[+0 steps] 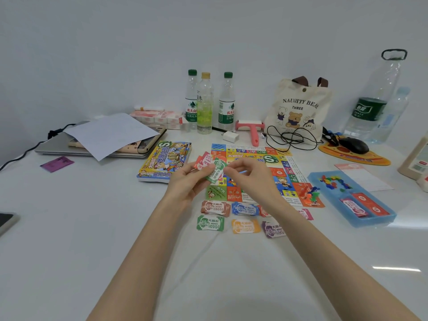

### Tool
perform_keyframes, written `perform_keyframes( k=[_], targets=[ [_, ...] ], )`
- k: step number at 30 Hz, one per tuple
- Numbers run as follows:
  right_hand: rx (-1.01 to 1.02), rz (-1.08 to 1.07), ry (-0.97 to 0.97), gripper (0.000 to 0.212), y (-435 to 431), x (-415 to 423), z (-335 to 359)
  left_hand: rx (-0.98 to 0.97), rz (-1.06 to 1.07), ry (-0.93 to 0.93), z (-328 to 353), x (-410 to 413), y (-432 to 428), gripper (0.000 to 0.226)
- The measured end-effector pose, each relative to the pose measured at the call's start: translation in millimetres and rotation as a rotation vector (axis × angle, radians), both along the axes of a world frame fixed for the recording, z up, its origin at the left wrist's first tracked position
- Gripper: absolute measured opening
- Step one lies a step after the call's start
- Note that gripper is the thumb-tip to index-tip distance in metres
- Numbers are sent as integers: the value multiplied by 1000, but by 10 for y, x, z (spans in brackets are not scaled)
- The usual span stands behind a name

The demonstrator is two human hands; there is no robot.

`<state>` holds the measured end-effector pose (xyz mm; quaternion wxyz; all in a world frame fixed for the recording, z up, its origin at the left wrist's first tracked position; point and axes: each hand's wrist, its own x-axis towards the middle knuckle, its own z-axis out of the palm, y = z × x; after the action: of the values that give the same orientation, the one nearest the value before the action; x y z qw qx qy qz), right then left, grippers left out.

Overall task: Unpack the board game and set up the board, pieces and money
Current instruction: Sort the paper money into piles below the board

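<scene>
White bench (92, 228) | board (284, 172) flat mid-bench, box (165, 162) left, tray (379, 220) holding pieces (333, 181) right | left hand (185, 179) grips fanned notes (215, 171) over board, right hand (250, 174) pinches top green one, probably peeling it off to sort | money piles (215, 207) by colour just beside board's near edge

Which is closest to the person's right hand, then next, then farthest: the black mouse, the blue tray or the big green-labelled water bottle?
In the head view, from the right hand pinching a green note:
1. Blue tray, on the table just to its right.
2. Black mouse, farther back right, on the orange mat.
3. Big water bottle, far right, at the back.
</scene>
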<state>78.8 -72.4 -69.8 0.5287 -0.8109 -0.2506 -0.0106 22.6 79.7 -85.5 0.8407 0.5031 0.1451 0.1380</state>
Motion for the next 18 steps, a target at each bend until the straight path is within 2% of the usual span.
perform_keyframes(
  k=[5,11,13,18],
  targets=[
    [134,-28,156,11,-45,18,-27,-12,-74,46,2,-1,-128,24],
    [53,2,93,2,-102,16,-8,101,-51,54,-5,-10,-138,25],
    [11,14,73,11,-116,20,8,128,-31,58,-14,0,-135,23],
    [36,12,65,8,-204,39,45,140,141,8,-35,13,-19,20]
  ],
)
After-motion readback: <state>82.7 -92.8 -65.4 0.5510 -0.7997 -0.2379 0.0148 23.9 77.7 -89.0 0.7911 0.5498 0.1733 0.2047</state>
